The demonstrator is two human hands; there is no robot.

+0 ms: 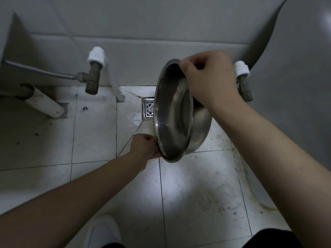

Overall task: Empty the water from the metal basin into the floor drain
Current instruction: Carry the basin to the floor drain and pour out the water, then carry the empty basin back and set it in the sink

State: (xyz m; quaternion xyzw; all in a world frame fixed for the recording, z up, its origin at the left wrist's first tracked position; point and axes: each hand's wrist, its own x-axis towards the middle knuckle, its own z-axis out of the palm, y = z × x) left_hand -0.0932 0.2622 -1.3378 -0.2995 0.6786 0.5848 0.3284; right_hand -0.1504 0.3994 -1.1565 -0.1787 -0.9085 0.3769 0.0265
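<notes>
Over the floor drain (148, 108), both hands grip the steeply tilted metal basin (174, 111): right hand (209, 81) top rim, left hand (145, 146) bottom rim

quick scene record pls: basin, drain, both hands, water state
basin: metal, tipped steeply on edge, opening facing left
drain: square grate in floor, partly hidden behind basin
left hand: grip on lower rim
right hand: grip on upper rim
water: none clearly visible inside basin; no stream seen

Glossy steel basin (172, 111), shiny metal drain grate (148, 109), smudged glazed floor tiles (95, 133)
</notes>
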